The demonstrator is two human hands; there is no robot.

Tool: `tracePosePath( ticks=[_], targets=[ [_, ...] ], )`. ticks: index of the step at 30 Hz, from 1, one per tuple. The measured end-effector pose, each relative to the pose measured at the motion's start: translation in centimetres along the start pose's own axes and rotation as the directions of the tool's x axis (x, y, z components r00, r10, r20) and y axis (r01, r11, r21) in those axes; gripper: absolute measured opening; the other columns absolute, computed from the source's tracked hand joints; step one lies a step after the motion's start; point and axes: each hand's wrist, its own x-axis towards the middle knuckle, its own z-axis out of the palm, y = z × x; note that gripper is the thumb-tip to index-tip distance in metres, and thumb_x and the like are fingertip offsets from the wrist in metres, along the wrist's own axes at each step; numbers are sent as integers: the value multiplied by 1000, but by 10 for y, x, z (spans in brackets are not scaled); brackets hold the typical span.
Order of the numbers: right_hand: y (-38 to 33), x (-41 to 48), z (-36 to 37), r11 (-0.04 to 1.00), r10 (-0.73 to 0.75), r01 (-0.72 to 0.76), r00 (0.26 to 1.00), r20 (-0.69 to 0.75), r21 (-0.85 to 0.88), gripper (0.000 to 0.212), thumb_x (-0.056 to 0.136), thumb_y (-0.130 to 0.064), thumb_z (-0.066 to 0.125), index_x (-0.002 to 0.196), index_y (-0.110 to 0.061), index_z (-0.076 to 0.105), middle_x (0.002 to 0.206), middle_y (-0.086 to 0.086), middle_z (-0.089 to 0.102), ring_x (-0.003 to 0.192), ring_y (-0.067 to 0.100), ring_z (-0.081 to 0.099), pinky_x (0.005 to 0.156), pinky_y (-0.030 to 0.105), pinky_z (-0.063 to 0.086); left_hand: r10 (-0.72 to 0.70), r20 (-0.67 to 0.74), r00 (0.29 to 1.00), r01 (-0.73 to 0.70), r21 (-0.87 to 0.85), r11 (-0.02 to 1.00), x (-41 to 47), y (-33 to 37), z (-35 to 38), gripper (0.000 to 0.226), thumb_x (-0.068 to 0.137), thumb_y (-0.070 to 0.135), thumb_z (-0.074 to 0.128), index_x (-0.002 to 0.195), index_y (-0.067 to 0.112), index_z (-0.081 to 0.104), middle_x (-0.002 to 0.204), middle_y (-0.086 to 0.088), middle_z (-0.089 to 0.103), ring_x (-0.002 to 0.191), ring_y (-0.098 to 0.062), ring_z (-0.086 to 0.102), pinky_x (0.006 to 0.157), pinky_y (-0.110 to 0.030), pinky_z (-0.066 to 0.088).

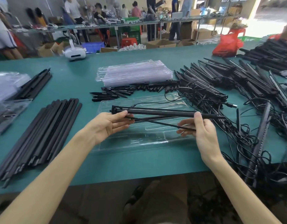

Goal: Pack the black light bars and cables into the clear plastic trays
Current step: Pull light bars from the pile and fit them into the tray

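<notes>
A clear plastic tray point(139, 139) lies open on the green table in front of me. Just above it I hold black light bars point(160, 113) level, a thinner one point(157, 122) slanting beneath. My left hand point(110, 123) pinches the bars' left end between thumb and fingers, palm up. My right hand point(199, 126) grips their right end, thumb on top. A thin black cable point(171, 103) trails from the bars toward a USB plug point(232, 105) at the right.
A stack of clear trays point(134, 72) lies behind, with black spikes point(117, 92) in front of it. Bundled black bars point(42, 138) lie at left. A big tangle of bars and cables point(236, 94) fills the right. A white headset point(74, 53) and red bag point(226, 45) sit far back.
</notes>
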Motion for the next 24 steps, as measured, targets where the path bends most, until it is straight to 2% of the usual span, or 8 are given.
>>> tracePosePath(
  ticks=[4, 8, 11, 16, 21, 24],
  targets=[
    [-2, -1, -1, 999, -8, 9, 1000, -24, 43, 50, 110, -32, 35, 93, -1, 70, 86, 16, 75, 70, 36, 73, 58, 30, 59, 12, -67, 998, -11, 4, 1000, -1, -1, -1, 47, 79, 20, 77, 119, -3, 67, 116, -17, 73, 101, -28, 74, 71, -25, 60],
    [-1, 0, -2, 999, 10, -8, 1000, -30, 54, 50, 110, -31, 37, 93, 2, 70, 86, 19, 75, 69, 35, 73, 57, 28, 58, 54, -148, 988, -47, 50, 998, -4, -1, -6, 43, 82, 26, 76, 115, 0, 68, 115, -22, 72, 94, -27, 75, 68, -26, 61],
    [-2, 0, -2, 999, 3, -3, 1000, -17, 44, 50, 110, -32, 37, 92, -1, 71, 86, 18, 76, 69, 35, 73, 58, 28, 58, 49, -106, 993, -48, 15, 999, -8, 3, -9, 49, 87, 31, 74, 119, -4, 65, 119, -26, 69, 105, -33, 72, 74, -29, 61],
    [-5, -1, -1, 998, 3, -2, 1000, -14, 70, 50, 109, -32, 39, 83, -10, 75, 83, 20, 75, 69, 36, 73, 57, 28, 58, -59, -5, 998, 59, -27, 998, -13, 9, -12, 55, 97, 45, 60, 126, -2, 60, 121, -25, 68, 112, -37, 68, 88, -37, 60],
    [-5, -1, -1, 997, 3, -2, 1000, -5, 71, 52, 109, -32, 39, 86, 0, 72, 84, 21, 74, 66, 38, 72, 55, 29, 57, -53, 9, 999, 52, 84, 995, -11, 6, -14, 57, 92, 47, 62, 119, -3, 65, 119, -25, 70, 109, -34, 70, 83, -34, 61],
    [-5, -1, -1, 998, 0, 0, 1000, 0, 56, 52, 109, -32, 38, 88, 1, 71, 84, 19, 75, 66, 37, 72, 55, 30, 58, -36, 59, 998, 20, 247, 969, -12, 7, -16, 51, 90, 44, 68, 116, -1, 70, 119, -23, 70, 110, -33, 70, 81, -31, 60]
  ],
)
